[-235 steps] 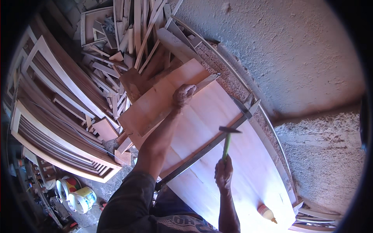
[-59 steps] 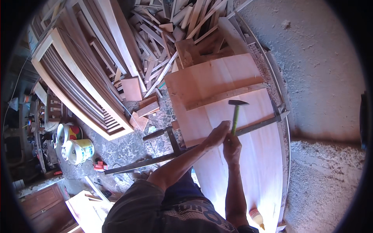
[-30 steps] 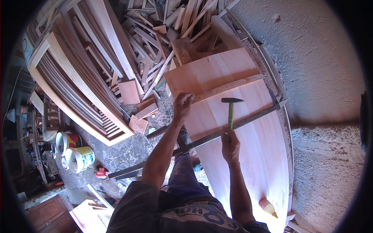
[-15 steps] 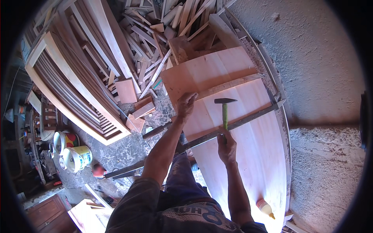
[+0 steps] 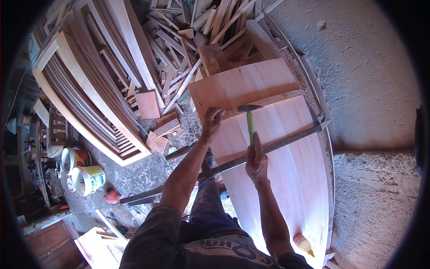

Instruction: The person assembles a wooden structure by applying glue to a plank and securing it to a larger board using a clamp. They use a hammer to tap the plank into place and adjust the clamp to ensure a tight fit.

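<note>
Hammer [image 5: 251, 123] is pointing away from the person in the right hand [image 5: 256, 166]; this grip is clasping the green handle, with one finger lying along it. The dark head is appearing over the wooden strip [image 5: 282, 98], but whether it is touching, I cannot tell. The left hand [image 5: 212, 121] is showing curled fingers at the left end of the strip; how tightly this grip is closing and whether it is holding anything, I cannot tell.

The strip is lying across the panel [image 5: 286, 175], and a clamp [image 5: 291, 139] is crossing it nearer to the person. At the near right part of the panel, a bottle [image 5: 303, 244] is lying on its side, showing a yellow nozzle and a cream body; its fill is not showing clearly. On the floor [image 5: 130, 179], two whitish buckets [image 5: 88, 180] are standing close together, mouths uncovered; their contents are looking too unclear to name.
</note>
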The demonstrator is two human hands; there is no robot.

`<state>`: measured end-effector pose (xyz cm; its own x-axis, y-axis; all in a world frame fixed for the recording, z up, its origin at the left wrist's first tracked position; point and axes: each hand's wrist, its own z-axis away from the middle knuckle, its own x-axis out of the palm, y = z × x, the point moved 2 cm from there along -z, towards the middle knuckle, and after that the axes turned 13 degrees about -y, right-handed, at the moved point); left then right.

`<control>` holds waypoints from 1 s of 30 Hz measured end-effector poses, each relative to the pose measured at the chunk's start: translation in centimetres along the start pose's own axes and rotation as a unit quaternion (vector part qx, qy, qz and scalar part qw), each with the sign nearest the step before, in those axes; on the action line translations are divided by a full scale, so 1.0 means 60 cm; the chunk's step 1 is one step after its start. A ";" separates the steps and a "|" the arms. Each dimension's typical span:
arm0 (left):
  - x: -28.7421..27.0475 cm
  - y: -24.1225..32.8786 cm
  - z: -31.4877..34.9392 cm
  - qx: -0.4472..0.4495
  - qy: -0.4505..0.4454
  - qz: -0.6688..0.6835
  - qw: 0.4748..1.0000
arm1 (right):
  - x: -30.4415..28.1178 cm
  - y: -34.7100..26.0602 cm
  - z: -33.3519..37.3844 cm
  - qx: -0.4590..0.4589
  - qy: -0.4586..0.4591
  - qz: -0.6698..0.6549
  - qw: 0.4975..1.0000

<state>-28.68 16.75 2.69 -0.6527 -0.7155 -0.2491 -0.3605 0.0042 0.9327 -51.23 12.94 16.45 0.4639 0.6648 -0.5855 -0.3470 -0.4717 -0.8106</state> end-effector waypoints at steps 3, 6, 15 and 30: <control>0.002 0.024 0.007 0.010 -0.001 -0.013 1.000 | -0.001 0.010 0.010 0.014 -0.004 0.000 1.000; -0.002 0.029 0.010 0.016 0.024 -0.028 0.999 | 0.003 0.011 0.009 0.019 -0.020 0.000 1.000; 0.009 0.025 0.020 -0.015 0.045 -0.066 0.997 | 0.020 0.014 -0.009 -0.108 0.023 0.051 0.993; 0.003 0.024 0.026 0.032 0.043 -0.063 0.997 | 0.038 -0.007 -0.032 -0.092 -0.049 0.126 0.987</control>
<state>-30.34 17.74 3.55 -0.5407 -0.7707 -0.3373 -0.4796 -0.0470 0.8762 -48.45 13.54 15.41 0.2972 0.5620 -0.7719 -0.2824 -0.7205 -0.6333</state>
